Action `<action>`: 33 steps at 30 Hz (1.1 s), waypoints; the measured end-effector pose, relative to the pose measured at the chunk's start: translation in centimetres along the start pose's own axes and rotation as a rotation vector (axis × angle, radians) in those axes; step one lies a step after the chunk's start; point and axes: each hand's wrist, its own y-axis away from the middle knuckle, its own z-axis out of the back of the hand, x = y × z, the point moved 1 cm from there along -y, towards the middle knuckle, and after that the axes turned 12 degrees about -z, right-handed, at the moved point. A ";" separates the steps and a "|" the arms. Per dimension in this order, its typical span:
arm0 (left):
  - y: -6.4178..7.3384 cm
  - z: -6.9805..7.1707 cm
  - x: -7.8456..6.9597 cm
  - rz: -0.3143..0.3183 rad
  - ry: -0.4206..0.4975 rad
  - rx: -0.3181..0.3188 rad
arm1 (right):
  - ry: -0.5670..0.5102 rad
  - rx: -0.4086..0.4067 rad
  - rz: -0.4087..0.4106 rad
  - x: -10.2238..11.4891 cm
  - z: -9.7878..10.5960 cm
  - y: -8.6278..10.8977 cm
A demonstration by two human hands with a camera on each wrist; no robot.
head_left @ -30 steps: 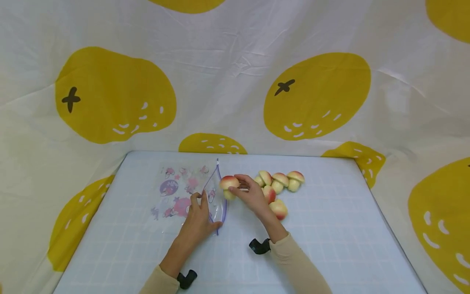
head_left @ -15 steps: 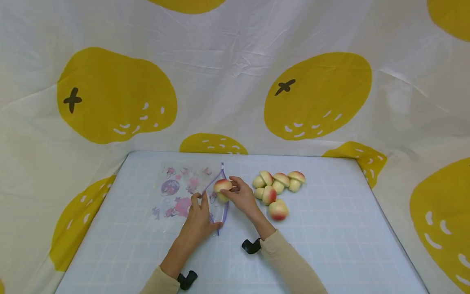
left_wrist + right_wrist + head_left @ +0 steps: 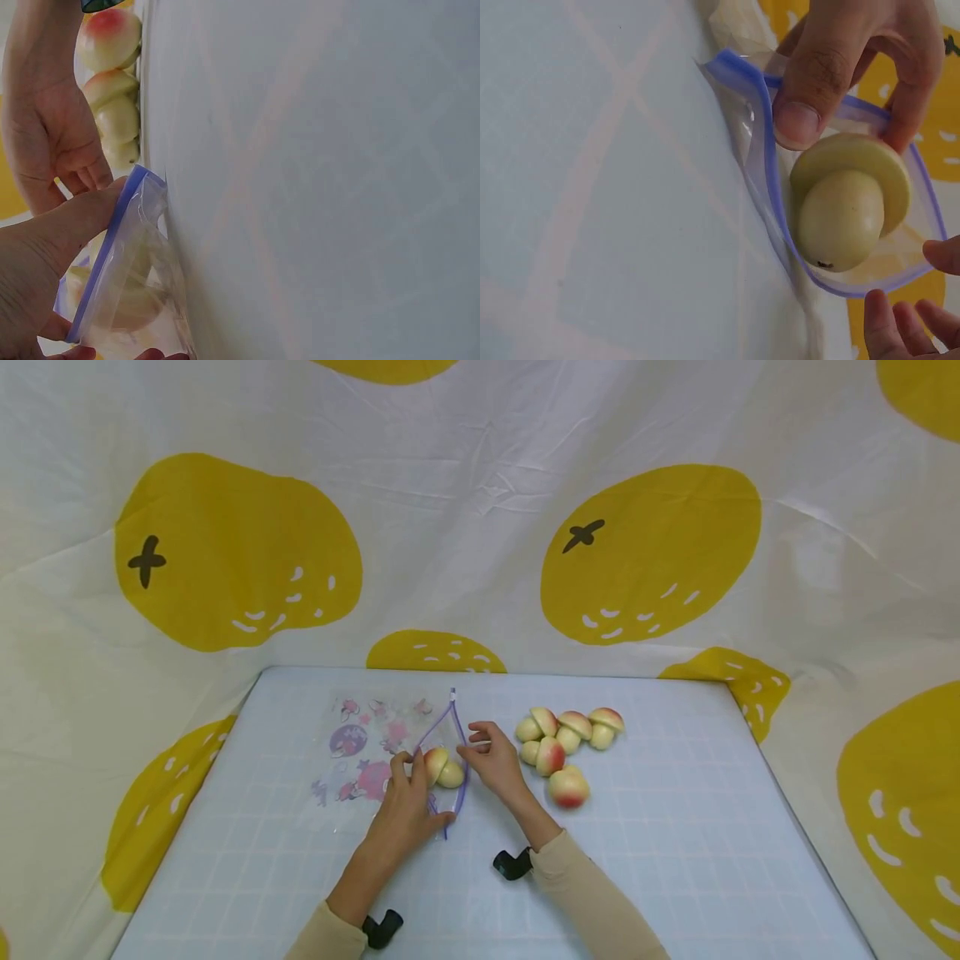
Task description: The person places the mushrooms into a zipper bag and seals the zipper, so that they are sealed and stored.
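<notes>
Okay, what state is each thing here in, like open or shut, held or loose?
Zip bag: open, lying on the table.
Bagged mushroom: tilted just inside the bag's opening, stem pointing outward.
Five loose mushrooms: outside the bag, grouped on the table, unheld.
Left hand: holding the bag's mouth apart.
Right hand: beside the opening, holding no mushroom; contact with the bag unclear.
Backdrop: hanging, creased.

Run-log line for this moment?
left hand: holds bag open | right hand: empty, by bag mouth | one mushroom: inside mouth | five mushrooms: on table
</notes>
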 end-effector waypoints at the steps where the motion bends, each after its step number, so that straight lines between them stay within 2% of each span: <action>1: 0.0 0.0 0.0 0.000 0.001 0.001 | 0.001 0.001 0.004 0.1 0.1 0.1; 14: -0.3 0.0 -0.1 0.038 0.006 0.017 | -0.034 -0.045 0.104 2.4 3.4 2.7; 22: -0.2 0.2 -0.3 0.044 0.019 0.020 | -0.075 -0.012 0.087 6.6 6.1 6.4; 33: -0.1 0.0 -0.2 0.031 0.034 0.024 | -0.030 -0.061 0.082 6.2 9.2 8.0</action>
